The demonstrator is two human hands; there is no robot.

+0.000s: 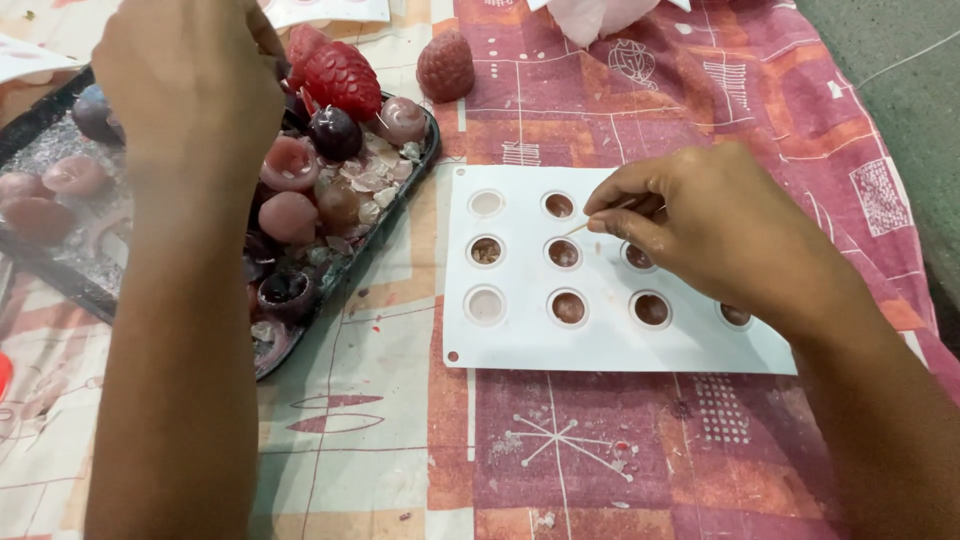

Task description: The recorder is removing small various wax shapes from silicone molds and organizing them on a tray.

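As seen from the head camera, pinching with the right hand (720, 225) a thin pale wooden stick (588, 224), thumb and forefinger closed narrowly on it, other fingers curled under. Holding the stick tip just above the middle cavities of a flat white silicone mould with round cavities (520, 345), lying on a patterned red and cream cloth (400, 430), near the front edge of the table. Most cavities filled with brown material, the left column looking pale or nearly empty. Reaching with the left hand (190, 90) over a black shallow tray (405, 185) just beside the mould; only the back of this hand showing, so cannot tell whether the fingers are wide, narrow or holding something. On the tray, many berry-shaped and round wax-like pieces in red, pink and dark purple (335, 130), with pale crumbs between. Apart on the cloth, one dusky pink raspberry-shaped piece (445, 65). Probably some risks: pressing the stick too hard could snap it, or scratch and lift the soft mould, with nothing holding the mould flat. Could also brush the mould with the right wrist and shift it on the cloth. Could knock pieces off the crowded tray with the left forearm, passing very near its edge.
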